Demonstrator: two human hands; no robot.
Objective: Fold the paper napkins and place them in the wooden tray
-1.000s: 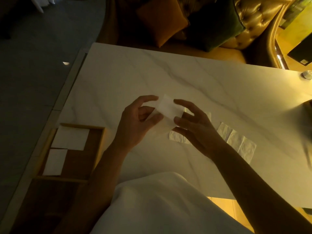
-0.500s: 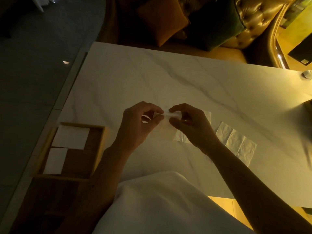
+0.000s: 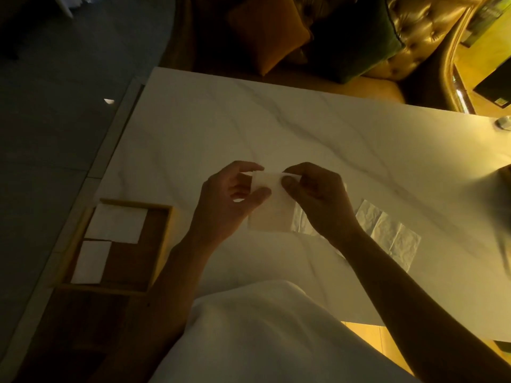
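Both hands hold one white paper napkin (image 3: 272, 205) above the middle of the marble table (image 3: 304, 134). My left hand (image 3: 229, 200) pinches its upper left corner and my right hand (image 3: 318, 197) pinches its upper right edge; the napkin hangs down between them. Unfolded napkins (image 3: 387, 230) lie flat on the table to the right, partly hidden under my right wrist. The wooden tray (image 3: 154, 244) sits at the table's left edge with two folded white napkins inside, a larger one (image 3: 116, 223) at the top left and a smaller one (image 3: 91, 261) below it.
A sofa with an orange cushion (image 3: 268, 31) and a dark green cushion (image 3: 356, 42) stands beyond the far table edge. A small shiny object (image 3: 503, 123) rests at the far right edge. My white garment (image 3: 262, 335) fills the lower middle. Dark floor lies left of the table.
The napkin was raised, then pinched small between both hands' fingertips; now it hangs open downward as a larger sheet. Both hands stay close together at the same spot.
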